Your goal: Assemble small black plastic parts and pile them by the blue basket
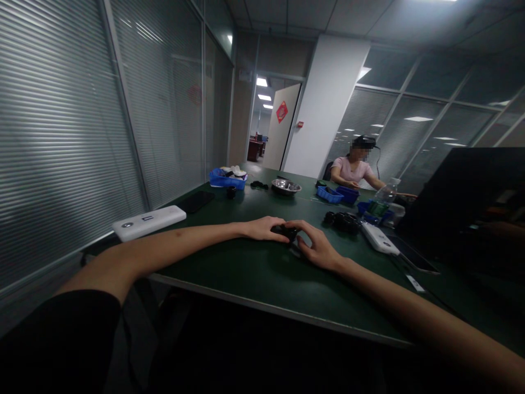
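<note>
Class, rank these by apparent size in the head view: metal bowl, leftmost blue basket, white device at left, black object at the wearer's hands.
1. White device
2. Leftmost blue basket
3. Metal bowl
Unranked: black object, partly covered, so its full size is unsure.

No lettering is legible; the red diamond sign (282, 111) on the door (278, 141) is blurred.

Around the tabletop (229, 268)
White box (158, 220) by the left edge — blue bin (225, 183) farther along it, steel bowl (286, 191) toward the far edge — a person (351, 170) seated across.
</note>
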Demonstrator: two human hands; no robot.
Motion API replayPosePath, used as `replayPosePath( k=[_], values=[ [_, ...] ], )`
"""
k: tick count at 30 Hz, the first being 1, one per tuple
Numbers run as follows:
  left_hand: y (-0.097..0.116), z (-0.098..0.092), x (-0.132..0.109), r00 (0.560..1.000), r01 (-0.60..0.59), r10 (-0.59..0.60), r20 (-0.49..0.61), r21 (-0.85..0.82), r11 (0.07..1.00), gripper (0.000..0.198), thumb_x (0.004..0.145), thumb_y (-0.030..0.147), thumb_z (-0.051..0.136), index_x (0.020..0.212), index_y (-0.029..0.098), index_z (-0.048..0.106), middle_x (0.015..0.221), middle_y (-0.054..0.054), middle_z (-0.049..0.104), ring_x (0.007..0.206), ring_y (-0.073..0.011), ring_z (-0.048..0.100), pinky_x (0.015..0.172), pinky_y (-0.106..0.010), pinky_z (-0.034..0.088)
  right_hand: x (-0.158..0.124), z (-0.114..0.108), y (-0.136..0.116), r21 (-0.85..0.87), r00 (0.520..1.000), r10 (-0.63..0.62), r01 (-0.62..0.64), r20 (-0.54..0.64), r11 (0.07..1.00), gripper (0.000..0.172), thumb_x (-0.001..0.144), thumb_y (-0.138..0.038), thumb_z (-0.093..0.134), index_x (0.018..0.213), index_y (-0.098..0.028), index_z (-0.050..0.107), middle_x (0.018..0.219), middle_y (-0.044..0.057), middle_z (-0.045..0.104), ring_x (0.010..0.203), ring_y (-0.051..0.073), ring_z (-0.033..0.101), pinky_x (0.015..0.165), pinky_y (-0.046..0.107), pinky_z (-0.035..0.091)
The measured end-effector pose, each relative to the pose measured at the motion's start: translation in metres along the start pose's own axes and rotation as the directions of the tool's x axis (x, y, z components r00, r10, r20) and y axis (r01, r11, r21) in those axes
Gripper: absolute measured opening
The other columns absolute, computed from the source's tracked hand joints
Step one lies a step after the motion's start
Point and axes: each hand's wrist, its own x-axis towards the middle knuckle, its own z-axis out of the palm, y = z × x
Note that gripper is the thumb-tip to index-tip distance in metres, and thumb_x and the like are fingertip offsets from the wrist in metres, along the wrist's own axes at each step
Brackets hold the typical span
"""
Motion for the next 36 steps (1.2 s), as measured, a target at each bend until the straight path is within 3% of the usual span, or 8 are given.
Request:
replayPosePath(
  k=[6, 12, 18, 36],
  values=[
    [-0.0046, 0.0016, 0.002, 1.0, -0.011, 0.011, -0.001, -0.018, 1.0, 0.056, 0.088, 0.053, 0.069, 0.128, 0.015, 0.062, 0.126, -0.011, 0.065, 0.114, -0.0237, 0.061, 0.096, -0.032, 0.044, 0.0013, -0.0023, -0.0047, 0.026, 0.999, -0.033, 0.033, 0.005, 0.999, 0.051, 0.087, -0.008, 0.048, 0.135, -0.024, 0.053, 0.137, 0.01, 0.059, 0.127, 0.029, 0.056, 0.107, 0.051, 0.046],
    [-0.0032, 0.0008, 0.0016, 1.0, -0.013, 0.013, -0.008, 0.029, 1.0, 0.052, 0.089, 0.053, 0.068, 0.124, 0.015, 0.064, 0.119, -0.01, 0.066, 0.109, -0.0227, 0.062, 0.092, -0.031, 0.045, 0.0022, -0.0005, -0.0053, -0.077, 0.998, 0.01, -0.015, -0.062, 0.997, 0.031, 0.097, -0.023, 0.055, 0.128, -0.025, 0.057, 0.123, 0.011, 0.062, 0.113, 0.027, 0.061, 0.099, 0.048, 0.052],
    [0.0024, -0.0004, 0.0, 1.0, -0.018, 0.018, 0.01, 0.015, 1.0, 0.053, 0.09, 0.053, 0.066, 0.126, 0.015, 0.063, 0.122, -0.01, 0.065, 0.111, -0.0223, 0.061, 0.092, -0.03, 0.045, 0.0025, 0.0004, -0.005, -0.125, 0.998, 0.022, -0.03, -0.066, 0.992, 0.03, 0.098, -0.03, 0.06, 0.128, -0.026, 0.059, 0.12, 0.01, 0.061, 0.11, 0.027, 0.062, 0.097, 0.046, 0.053],
    [0.0016, 0.0004, -0.0005, 1.0, -0.019, 0.019, -0.006, 0.003, 1.0, 0.05, 0.089, 0.052, 0.069, 0.122, 0.015, 0.065, 0.118, -0.009, 0.066, 0.106, -0.022, 0.061, 0.091, -0.031, 0.044, 0.0038, 0.001, -0.0053, -0.077, 0.998, -0.012, 0.008, -0.056, 0.997, 0.028, 0.097, -0.026, 0.058, 0.125, -0.025, 0.059, 0.121, 0.01, 0.063, 0.112, 0.027, 0.061, 0.1, 0.048, 0.052]
  ],
)
